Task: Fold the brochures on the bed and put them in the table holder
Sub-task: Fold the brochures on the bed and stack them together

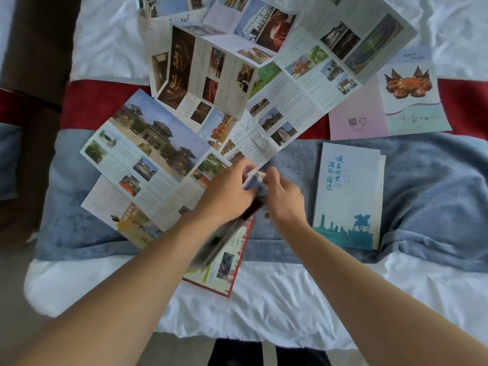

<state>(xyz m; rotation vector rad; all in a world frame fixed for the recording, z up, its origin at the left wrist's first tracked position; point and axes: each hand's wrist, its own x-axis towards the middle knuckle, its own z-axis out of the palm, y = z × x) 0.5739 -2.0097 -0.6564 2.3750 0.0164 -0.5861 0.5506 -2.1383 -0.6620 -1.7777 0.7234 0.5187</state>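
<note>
Head view: left hand (227, 192) and right hand (284, 196) both pinch red-edged brochure (229, 260) mid-fold over bed (264, 299). Folded brochure (348, 196) lies just right; unfolded ones beyond. Holder unseen. Risk: crooked crease from misaligned edges on soft bedding.

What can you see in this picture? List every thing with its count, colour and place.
Red-edged brochure: one, red and white, near bed edge, gripped by both hands.
Folded brochure: one, white with teal skyline, right on the grey throw.
Crab brochure: one, pink and mint, far right.
Unfolded photo brochures: several, overlapping, left and centre.
Grey throw: one, across the bed.
Red band: one, behind the throw.
White bedding: near edge and far end.
Left hand: gripping.
Right hand: gripping.
</note>
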